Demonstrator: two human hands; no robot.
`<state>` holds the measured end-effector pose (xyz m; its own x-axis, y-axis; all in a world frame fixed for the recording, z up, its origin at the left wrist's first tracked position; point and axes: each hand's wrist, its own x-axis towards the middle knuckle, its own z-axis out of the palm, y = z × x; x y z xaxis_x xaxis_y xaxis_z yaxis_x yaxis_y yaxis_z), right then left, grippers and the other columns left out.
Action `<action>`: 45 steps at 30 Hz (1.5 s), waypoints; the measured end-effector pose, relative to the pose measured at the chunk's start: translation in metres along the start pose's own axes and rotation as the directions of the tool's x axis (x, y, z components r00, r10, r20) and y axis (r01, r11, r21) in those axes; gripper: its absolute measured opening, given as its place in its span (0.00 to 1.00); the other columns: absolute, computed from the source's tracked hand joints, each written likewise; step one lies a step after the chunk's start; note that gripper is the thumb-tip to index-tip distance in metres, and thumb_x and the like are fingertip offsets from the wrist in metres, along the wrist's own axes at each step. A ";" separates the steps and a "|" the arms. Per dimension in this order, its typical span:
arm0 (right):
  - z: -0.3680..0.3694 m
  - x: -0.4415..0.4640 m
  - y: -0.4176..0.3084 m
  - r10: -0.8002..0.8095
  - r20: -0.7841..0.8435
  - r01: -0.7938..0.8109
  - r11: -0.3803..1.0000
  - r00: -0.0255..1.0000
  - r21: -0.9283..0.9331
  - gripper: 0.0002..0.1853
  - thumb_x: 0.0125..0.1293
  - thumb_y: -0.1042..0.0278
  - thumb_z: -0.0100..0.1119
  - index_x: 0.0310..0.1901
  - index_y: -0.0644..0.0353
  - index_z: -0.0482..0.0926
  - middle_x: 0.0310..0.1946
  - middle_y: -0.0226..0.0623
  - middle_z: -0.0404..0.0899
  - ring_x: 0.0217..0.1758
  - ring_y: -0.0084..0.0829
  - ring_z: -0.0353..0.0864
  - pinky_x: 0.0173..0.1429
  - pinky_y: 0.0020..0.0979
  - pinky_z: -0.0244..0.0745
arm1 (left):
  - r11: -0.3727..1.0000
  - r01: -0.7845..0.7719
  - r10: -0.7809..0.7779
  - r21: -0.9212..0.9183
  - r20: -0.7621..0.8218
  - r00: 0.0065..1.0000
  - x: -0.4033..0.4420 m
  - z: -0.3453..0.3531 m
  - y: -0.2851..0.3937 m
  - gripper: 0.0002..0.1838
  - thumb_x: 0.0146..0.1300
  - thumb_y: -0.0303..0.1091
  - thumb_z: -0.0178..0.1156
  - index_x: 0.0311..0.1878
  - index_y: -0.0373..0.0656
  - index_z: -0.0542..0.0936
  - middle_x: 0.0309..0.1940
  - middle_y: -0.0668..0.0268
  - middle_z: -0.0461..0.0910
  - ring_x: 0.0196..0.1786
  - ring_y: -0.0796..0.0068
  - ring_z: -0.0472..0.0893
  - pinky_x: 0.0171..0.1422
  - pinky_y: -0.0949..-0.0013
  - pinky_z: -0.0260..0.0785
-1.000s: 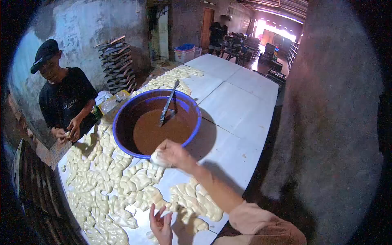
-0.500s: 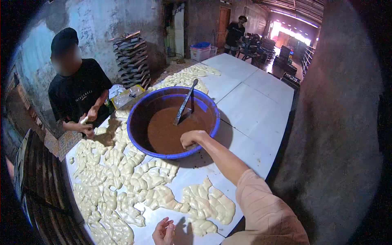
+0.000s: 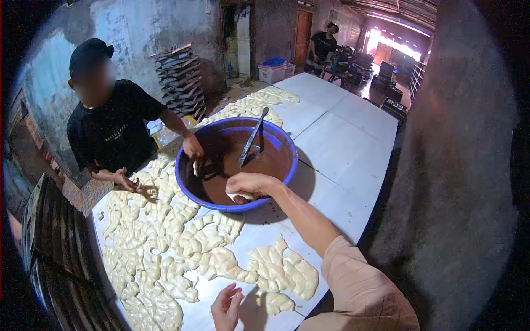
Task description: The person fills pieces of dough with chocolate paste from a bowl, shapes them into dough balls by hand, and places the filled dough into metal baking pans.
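Observation:
My right hand (image 3: 247, 186) is inside the near rim of a blue basin (image 3: 292, 171), its fingers wrapped round a pale dough piece (image 3: 240, 196). Brown contents (image 3: 221, 160) fill the lower basin, and a long dark utensil (image 3: 254, 135) leans in them. Low at the table's near edge, my left hand (image 3: 227, 306) is held with its fingers apart and nothing in it. Many pale dough pieces (image 3: 149, 231) cover the left side of the white table (image 3: 342, 143). A smaller dough group (image 3: 284, 270) lies just beyond my left hand.
Across the table at left, a person in black (image 3: 113, 124) reaches one hand into the basin with a pale piece. Stacked dark trays (image 3: 179, 83) stand by the wall, more trays (image 3: 61, 254) at near left. Another person (image 3: 322, 47) stands far back.
Since half a second ago, my right hand has shifted slightly left in the basin and the pale piece shows. The co-worker's hand has moved into the basin. My left hand rose slightly.

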<state>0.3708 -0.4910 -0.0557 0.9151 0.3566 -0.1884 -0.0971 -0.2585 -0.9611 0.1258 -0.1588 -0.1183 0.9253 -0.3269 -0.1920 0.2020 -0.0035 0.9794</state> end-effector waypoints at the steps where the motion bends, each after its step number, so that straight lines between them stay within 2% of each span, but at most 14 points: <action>1: 0.004 -0.002 -0.003 -0.005 -0.026 0.009 0.990 1.000 0.142 0.11 0.65 0.61 0.60 0.37 0.61 0.81 0.28 0.32 0.81 0.27 0.27 0.79 0.33 0.32 0.75 | 1.000 0.028 -0.028 0.011 -0.001 1.000 0.006 0.001 0.002 0.23 0.69 0.33 0.62 0.65 0.36 0.73 0.48 0.55 0.83 0.43 0.72 0.83 0.46 0.71 0.75; 7: 0.072 -0.037 -0.042 -0.147 -0.123 0.192 0.740 0.981 0.644 0.10 0.72 0.62 0.59 0.44 0.59 0.75 0.32 0.35 0.80 0.30 0.27 0.83 0.34 0.29 0.82 | 0.989 -0.037 0.035 -0.143 -0.015 0.999 0.034 0.022 0.043 0.18 0.72 0.32 0.59 0.62 0.37 0.77 0.51 0.59 0.84 0.47 0.72 0.84 0.50 0.72 0.76; 12: 0.137 -0.064 -0.045 -0.099 -0.196 0.216 0.596 0.976 0.773 0.08 0.73 0.63 0.57 0.46 0.57 0.74 0.35 0.28 0.78 0.38 0.23 0.84 0.38 0.25 0.82 | 0.869 0.008 0.019 -0.494 0.049 0.999 0.060 0.036 0.067 0.27 0.78 0.48 0.46 0.70 0.39 0.69 0.67 0.60 0.72 0.70 0.65 0.71 0.63 0.56 0.72; 17: 0.180 -0.070 0.007 -0.075 -0.294 0.282 0.574 0.953 0.769 0.10 0.71 0.63 0.61 0.49 0.54 0.76 0.42 0.22 0.76 0.46 0.17 0.78 0.43 0.22 0.76 | 0.702 0.034 -0.007 -0.712 0.042 0.999 0.057 0.034 0.056 0.23 0.77 0.49 0.48 0.62 0.43 0.75 0.62 0.65 0.77 0.66 0.70 0.74 0.68 0.51 0.66; 18: 0.190 -0.090 -0.029 0.072 -0.283 0.205 0.523 0.957 0.827 0.12 0.70 0.63 0.63 0.52 0.54 0.75 0.43 0.21 0.76 0.45 0.16 0.79 0.42 0.22 0.77 | 0.732 0.009 -0.002 -0.681 0.011 1.000 0.053 0.030 0.054 0.23 0.75 0.52 0.50 0.63 0.46 0.75 0.60 0.65 0.78 0.64 0.67 0.75 0.69 0.49 0.63; 19: 0.186 -0.096 -0.013 -0.006 -0.097 0.087 0.492 0.995 0.866 0.14 0.71 0.63 0.62 0.54 0.54 0.73 0.44 0.22 0.77 0.43 0.16 0.80 0.40 0.22 0.78 | 0.746 -0.005 -0.010 -0.666 -0.019 1.000 0.050 0.028 0.054 0.23 0.74 0.52 0.51 0.60 0.45 0.76 0.57 0.64 0.80 0.62 0.67 0.77 0.68 0.51 0.65; 23: 0.208 -0.096 0.012 -0.245 -0.059 0.172 0.470 0.968 0.866 0.19 0.68 0.57 0.64 0.54 0.55 0.70 0.42 0.23 0.75 0.42 0.15 0.79 0.39 0.21 0.77 | 0.750 -0.066 0.013 -0.658 -0.085 0.996 0.043 0.011 0.045 0.16 0.70 0.41 0.59 0.52 0.39 0.77 0.51 0.61 0.81 0.52 0.68 0.83 0.59 0.60 0.77; 26: 0.215 -0.108 0.008 -0.186 -0.013 0.154 0.770 0.983 0.620 0.20 0.63 0.68 0.63 0.55 0.58 0.70 0.45 0.28 0.75 0.47 0.18 0.76 0.54 0.25 0.73 | 0.789 -0.151 -0.015 -0.596 -0.264 0.964 0.039 -0.006 0.035 0.10 0.69 0.35 0.61 0.48 0.39 0.77 0.40 0.65 0.82 0.41 0.72 0.85 0.49 0.65 0.82; 27: 0.228 -0.112 0.000 -0.172 -0.149 0.225 0.822 0.974 0.523 0.23 0.61 0.71 0.65 0.57 0.60 0.70 0.44 0.31 0.76 0.51 0.24 0.77 0.59 0.28 0.72 | 0.829 -0.145 -0.018 -0.539 -0.287 0.958 0.037 -0.013 0.029 0.09 0.70 0.33 0.61 0.48 0.39 0.77 0.40 0.65 0.82 0.40 0.73 0.85 0.47 0.66 0.82; 28: 0.232 -0.122 -0.010 -0.178 -0.191 0.222 0.944 0.965 0.245 0.24 0.60 0.71 0.64 0.58 0.62 0.70 0.45 0.33 0.76 0.53 0.27 0.76 0.60 0.29 0.71 | 0.829 -0.162 -0.015 -0.536 -0.310 0.951 0.037 -0.014 0.024 0.09 0.69 0.33 0.61 0.47 0.39 0.78 0.40 0.65 0.82 0.40 0.74 0.85 0.46 0.67 0.82; 31: 0.256 -0.121 0.005 -0.560 -0.291 0.430 0.807 0.776 -0.405 0.28 0.59 0.72 0.65 0.63 0.59 0.71 0.57 0.44 0.71 0.58 0.42 0.76 0.63 0.36 0.73 | 0.835 -0.210 0.013 -0.509 -0.363 0.932 0.036 -0.014 0.014 0.08 0.69 0.31 0.63 0.47 0.39 0.78 0.38 0.65 0.82 0.37 0.76 0.84 0.44 0.71 0.81; 33: 0.269 -0.136 -0.015 -0.476 -0.312 0.329 0.845 0.822 -0.421 0.27 0.60 0.74 0.62 0.63 0.60 0.71 0.61 0.50 0.66 0.62 0.50 0.74 0.65 0.42 0.72 | 0.862 -0.198 0.002 -0.467 -0.386 0.923 0.032 -0.009 0.020 0.13 0.69 0.34 0.62 0.51 0.37 0.78 0.40 0.64 0.82 0.41 0.76 0.83 0.40 0.74 0.77; 41: 0.277 -0.126 -0.005 -0.711 -0.359 0.217 0.582 0.605 -0.784 0.12 0.62 0.68 0.65 0.47 0.54 0.84 0.41 0.33 0.80 0.51 0.35 0.79 0.63 0.38 0.68 | 0.887 -0.231 0.019 -0.400 -0.468 0.883 0.025 -0.009 0.020 0.12 0.68 0.33 0.64 0.50 0.37 0.82 0.41 0.64 0.84 0.44 0.77 0.84 0.44 0.73 0.78; 45: 0.281 -0.125 0.002 -0.598 -0.427 0.250 0.734 0.678 -0.631 0.11 0.66 0.62 0.62 0.47 0.56 0.85 0.40 0.35 0.83 0.50 0.34 0.79 0.62 0.39 0.67 | 0.867 -0.157 -0.059 -0.473 -0.410 0.910 0.020 -0.005 0.029 0.13 0.67 0.36 0.66 0.50 0.39 0.83 0.35 0.70 0.83 0.34 0.84 0.80 0.34 0.78 0.72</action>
<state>0.1465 -0.2835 -0.0913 0.8459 0.0134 0.5332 0.4047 -0.6672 -0.6254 0.1522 -0.1606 -0.0939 0.9620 0.0897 -0.2579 0.1814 0.4957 0.8493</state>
